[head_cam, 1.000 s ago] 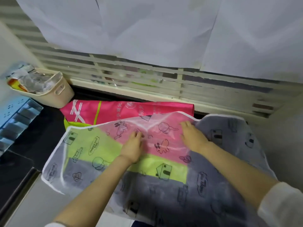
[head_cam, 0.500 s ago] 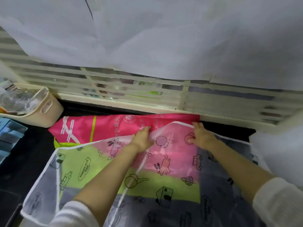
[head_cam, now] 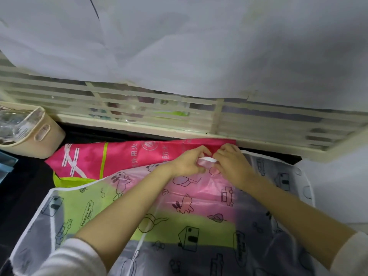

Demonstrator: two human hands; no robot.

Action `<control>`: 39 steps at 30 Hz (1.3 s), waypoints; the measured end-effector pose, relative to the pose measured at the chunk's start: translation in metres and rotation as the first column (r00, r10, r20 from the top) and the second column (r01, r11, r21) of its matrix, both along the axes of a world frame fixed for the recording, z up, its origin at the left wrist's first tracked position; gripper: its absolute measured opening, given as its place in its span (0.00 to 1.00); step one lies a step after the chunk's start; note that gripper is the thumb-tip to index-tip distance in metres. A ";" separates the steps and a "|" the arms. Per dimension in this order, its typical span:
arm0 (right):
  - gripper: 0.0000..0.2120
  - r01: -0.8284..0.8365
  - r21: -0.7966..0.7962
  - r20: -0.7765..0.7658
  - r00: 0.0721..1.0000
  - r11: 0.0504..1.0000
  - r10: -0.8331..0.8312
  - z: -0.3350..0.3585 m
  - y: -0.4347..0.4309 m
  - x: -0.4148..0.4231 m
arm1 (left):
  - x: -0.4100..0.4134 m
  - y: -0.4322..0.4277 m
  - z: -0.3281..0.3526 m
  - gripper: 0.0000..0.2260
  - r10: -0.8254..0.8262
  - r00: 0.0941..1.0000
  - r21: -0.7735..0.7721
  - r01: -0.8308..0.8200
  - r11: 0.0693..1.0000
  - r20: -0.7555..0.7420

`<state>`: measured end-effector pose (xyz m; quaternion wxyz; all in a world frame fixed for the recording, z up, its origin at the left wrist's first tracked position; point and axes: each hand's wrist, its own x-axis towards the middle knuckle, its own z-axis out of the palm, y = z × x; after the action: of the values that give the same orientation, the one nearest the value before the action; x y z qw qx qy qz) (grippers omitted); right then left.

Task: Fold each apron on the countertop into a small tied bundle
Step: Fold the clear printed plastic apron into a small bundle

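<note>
A see-through apron [head_cam: 199,226] printed with black cartoon drawings and edged in white lies spread over the dark countertop [head_cam: 23,196]. Under it lies a pink and lime-green apron [head_cam: 123,158], whose colours show through. At the far middle edge of the see-through apron, my left hand [head_cam: 189,162] and my right hand [head_cam: 229,162] meet. Both pinch the white-trimmed top edge of the see-through apron [head_cam: 207,160], which bunches between the fingers. Both forearms lie across the spread sheet.
A beige plastic basket [head_cam: 39,140] with clear wrappers stands at the far left. A slatted cream window frame [head_cam: 179,120] runs along the back, with white sheets [head_cam: 179,46] hanging above it. A blue object [head_cam: 6,164] shows at the left edge.
Both hands slid from the middle of the see-through apron to its far edge, came together and took hold of the white-trimmed edge. The view moved closer to the window.
</note>
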<state>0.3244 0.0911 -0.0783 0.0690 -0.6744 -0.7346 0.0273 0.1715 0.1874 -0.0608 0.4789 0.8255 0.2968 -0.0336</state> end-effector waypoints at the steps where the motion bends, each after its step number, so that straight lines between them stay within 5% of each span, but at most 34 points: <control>1: 0.09 0.016 -0.015 -0.001 1.000 1.000 -0.016 0.001 -0.005 0.005 | -0.001 0.001 0.004 0.15 -0.055 0.997 0.060 0.058 0.997 -0.045; 5: 0.09 0.087 -0.179 -0.017 0.996 0.980 -0.091 0.013 -0.024 0.026 | -0.018 0.006 0.026 0.09 -0.190 0.912 0.313 0.311 0.897 -0.363; 8: 0.11 0.126 -0.215 0.002 0.992 0.968 -0.129 0.026 -0.033 0.033 | -0.031 0.009 0.045 0.09 -0.113 0.811 0.536 0.477 0.697 -0.574; 10: 0.10 0.147 -0.204 0.057 0.989 0.968 -0.138 0.037 -0.040 0.031 | -0.042 0.010 0.051 0.08 -0.021 0.783 0.656 0.536 0.532 -0.622; 12: 0.11 0.115 -0.225 0.167 0.983 0.967 -0.078 0.047 -0.047 0.027 | -0.054 0.006 0.055 0.09 0.084 0.781 0.716 0.516 0.470 -0.619; 19: 0.11 -0.083 -0.577 0.021 0.993 0.813 0.116 0.047 -0.103 0.000 | -0.100 -0.069 0.041 0.11 0.030 0.659 0.559 0.613 0.559 -0.752; 22: 0.14 -0.148 -0.667 -0.007 0.981 0.730 0.193 0.032 -0.139 -0.023 | -0.122 -0.107 0.015 0.13 -0.046 0.596 0.408 0.602 0.686 -0.802; 25: 0.25 -0.167 -0.791 -0.101 0.985 0.589 0.142 0.014 -0.169 -0.041 | -0.146 -0.130 -0.013 0.22 -0.222 0.600 0.048 0.401 0.915 -0.768; 27: 0.38 -0.165 -0.862 -0.167 0.985 0.479 0.037 0.006 -0.184 -0.048 | -0.157 -0.139 -0.020 0.28 -0.318 0.606 -0.160 0.301 0.940 -0.729; 29: 0.41 -0.120 -0.874 -0.178 0.981 0.470 -0.080 0.000 -0.191 -0.051 | -0.162 -0.143 -0.025 0.20 -0.257 0.683 -0.113 0.248 0.962 -0.683; 31: 0.38 -0.026 -0.834 -0.147 0.973 0.552 -0.176 -0.010 -0.193 -0.048 | -0.161 -0.143 -0.032 0.16 -0.073 0.765 0.100 0.177 0.979 -0.640; 35: 0.34 0.177 -0.745 0.056 0.978 0.644 -0.203 -0.023 -0.190 -0.039 | -0.141 -0.150 -0.042 0.20 0.146 0.782 0.444 0.180 0.878 -0.606; 39: 0.40 0.314 -0.723 0.172 0.945 0.615 -0.280 -0.037 -0.196 -0.038 | -0.121 -0.148 -0.057 0.27 0.175 0.830 0.526 0.160 0.835 -0.530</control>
<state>0.2862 -0.1045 -0.1152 -0.2229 -0.7559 -0.5390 0.2975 0.0500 0.0398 -0.1181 0.1136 0.8795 0.4238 -0.1843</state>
